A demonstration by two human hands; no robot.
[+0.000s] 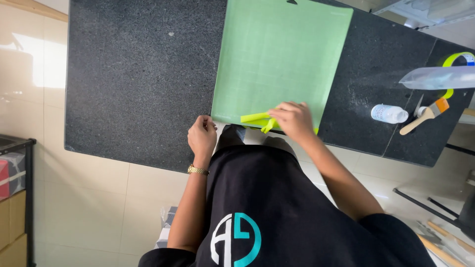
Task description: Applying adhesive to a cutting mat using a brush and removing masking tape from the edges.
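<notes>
A green cutting mat (277, 54) lies on a dark speckled stone counter (138, 74). At the mat's near edge my right hand (293, 120) presses on bright yellow-green paper strips (257, 118), fingers closed over them. My left hand (202, 136), wearing a gold wristwatch, is curled in a loose fist at the counter's near edge, just left of the mat's corner. I cannot see anything in it.
At the right on the counter lie a small white bottle (389, 113), a wooden-handled brush (424, 115), a clear plastic bag (438, 77) and a yellow-green tape roll (457, 62). Tiled floor lies beyond the counter's left edge, with a shelf and boxes (12, 198).
</notes>
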